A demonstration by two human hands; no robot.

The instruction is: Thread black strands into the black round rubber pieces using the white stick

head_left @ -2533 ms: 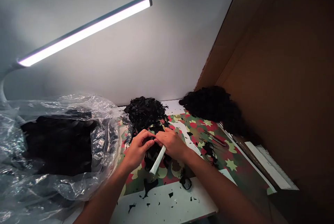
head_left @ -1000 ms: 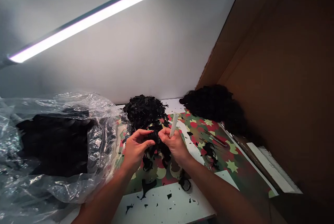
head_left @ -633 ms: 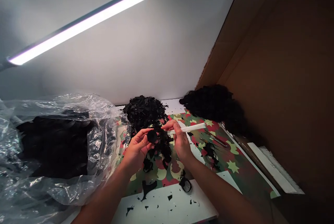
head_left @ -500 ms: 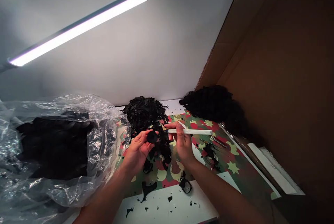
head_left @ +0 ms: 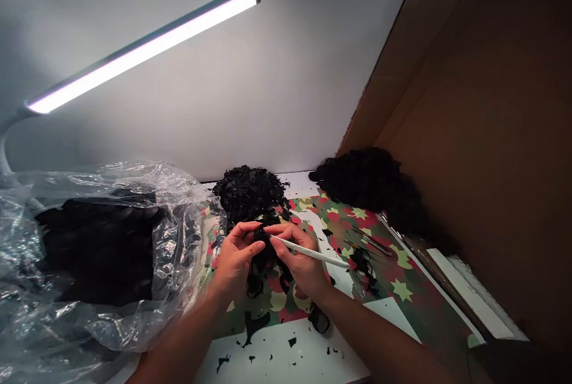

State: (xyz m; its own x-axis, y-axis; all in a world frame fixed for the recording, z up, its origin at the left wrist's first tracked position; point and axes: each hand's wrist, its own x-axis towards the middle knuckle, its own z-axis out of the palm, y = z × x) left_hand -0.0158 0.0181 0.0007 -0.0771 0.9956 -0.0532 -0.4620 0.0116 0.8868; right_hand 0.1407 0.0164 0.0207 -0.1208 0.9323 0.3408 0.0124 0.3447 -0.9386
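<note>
Between the fingertips of my left hand (head_left: 239, 253) is a small round black part (head_left: 259, 233), rubber-like and now seen from its side. My right hand (head_left: 301, 256) is closed around a slim white pen-like tool (head_left: 319, 254), its handle slanting down to the right. The tool's tip end is close to the black part; its exact contact is hidden by my fingers. Black trimmings (head_left: 254, 285) lie below and behind both hands on the patterned mat (head_left: 277, 300).
A clear plastic bag (head_left: 179, 288) with black parts (head_left: 98, 253) lies at left. Behind my hands is a heap of black scraps (head_left: 250, 190); another black pile (head_left: 370, 181) leans by the cardboard wall (head_left: 482, 104). Metal tweezers-like tools (head_left: 373, 242) lie at right. A lamp (head_left: 147, 47) shines above.
My right hand has moved left to meet my left hand, and the white tool has tilted, its tip now at the black part. The black part has turned from face-on to side-on.
</note>
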